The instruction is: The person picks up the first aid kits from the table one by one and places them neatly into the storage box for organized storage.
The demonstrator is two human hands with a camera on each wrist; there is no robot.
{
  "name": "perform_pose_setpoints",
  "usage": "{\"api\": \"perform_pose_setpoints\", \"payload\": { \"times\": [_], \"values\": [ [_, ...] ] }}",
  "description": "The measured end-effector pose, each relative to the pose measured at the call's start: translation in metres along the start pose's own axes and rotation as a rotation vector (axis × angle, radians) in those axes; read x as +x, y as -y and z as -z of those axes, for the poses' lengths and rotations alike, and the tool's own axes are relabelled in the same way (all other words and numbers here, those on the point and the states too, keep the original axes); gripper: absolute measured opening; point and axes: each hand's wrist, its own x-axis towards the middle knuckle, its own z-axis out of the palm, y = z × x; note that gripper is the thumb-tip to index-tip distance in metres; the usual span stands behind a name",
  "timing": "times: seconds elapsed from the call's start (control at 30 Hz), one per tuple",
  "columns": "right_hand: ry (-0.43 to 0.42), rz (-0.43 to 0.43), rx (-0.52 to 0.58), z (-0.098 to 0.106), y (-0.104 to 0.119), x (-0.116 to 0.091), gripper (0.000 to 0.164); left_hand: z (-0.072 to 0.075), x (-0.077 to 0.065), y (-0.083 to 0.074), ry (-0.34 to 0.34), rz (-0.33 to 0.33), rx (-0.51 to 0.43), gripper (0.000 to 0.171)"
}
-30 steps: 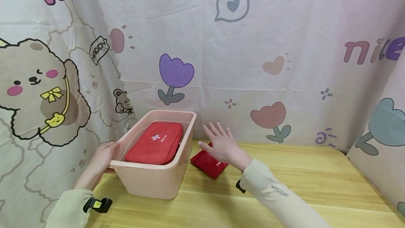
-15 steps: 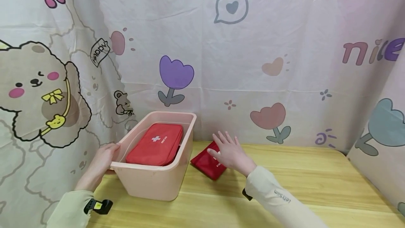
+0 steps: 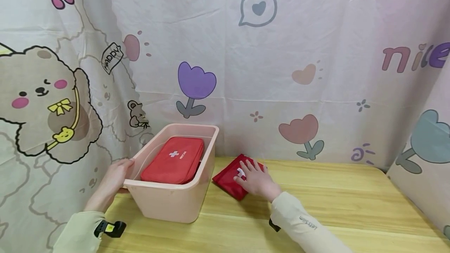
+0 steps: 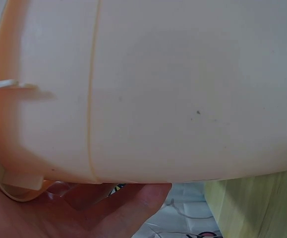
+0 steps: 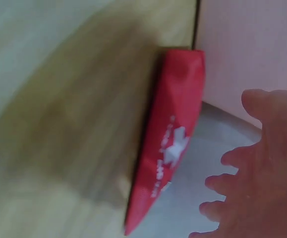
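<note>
My left hand (image 3: 114, 177) grips the near left corner of a pink plastic bin (image 3: 161, 202); its fingers curl under the rim. In the left wrist view the bin's outer wall (image 4: 183, 99) fills most of the picture, with the thumb and fingers (image 4: 138, 208) at its lower edge. A red first aid pouch (image 3: 172, 161) with a white cross lies inside the bin. To the bin's right, a smaller dark red first aid pouch (image 3: 228, 182) lies on the table. My right hand (image 3: 254, 179), fingers spread, overlaps it; the right wrist view shows a gap between fingertips and pouch (image 5: 180, 94).
The light wood table (image 3: 334, 206) extends to the right of the small pouch. A printed cloth curtain (image 3: 253, 57) hangs behind the table and along both sides. The bin's right wall stands close to the small pouch.
My right hand has come nearer to me and slightly right over the small pouch, uncovering its back corner and white cross. My left hand and the bin stay put.
</note>
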Motion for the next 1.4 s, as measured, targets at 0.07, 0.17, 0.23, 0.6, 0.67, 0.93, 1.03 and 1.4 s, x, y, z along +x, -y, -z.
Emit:
{"api": "perform_pose_setpoints", "payload": {
  "times": [0.07,0.17,0.23,0.6,0.67,0.93,1.03,1.4],
  "values": [
    [0.023,-0.011,0.004,-0.004,0.000,-0.001,0.070,0.000,0.000,0.000,0.000,0.003,0.000,0.057],
    [0.050,-0.024,0.025,-0.009,-0.001,-0.001,0.069,-0.001,0.000,-0.001,0.005,0.010,0.001,0.058],
    [0.062,-0.030,0.039,-0.012,-0.001,-0.001,0.069,-0.001,0.000,-0.001,0.007,0.011,0.002,0.058],
    [0.081,-0.052,0.073,-0.031,-0.006,0.004,0.068,0.000,-0.001,-0.003,0.010,0.012,0.014,0.059],
    [0.080,-0.036,0.077,-0.031,-0.007,0.003,0.067,-0.001,-0.001,-0.003,0.010,0.017,0.011,0.061],
    [0.129,0.058,0.057,-0.028,-0.020,-0.001,0.066,0.000,0.001,-0.007,0.007,0.015,-0.004,0.062],
    [0.154,0.117,0.073,-0.026,-0.030,-0.001,0.066,-0.001,0.001,-0.007,0.012,0.023,-0.005,0.064],
    [0.303,0.213,0.232,-0.010,-0.059,-0.006,0.067,0.001,0.000,-0.007,0.036,0.053,0.000,0.069]
  ]
}}
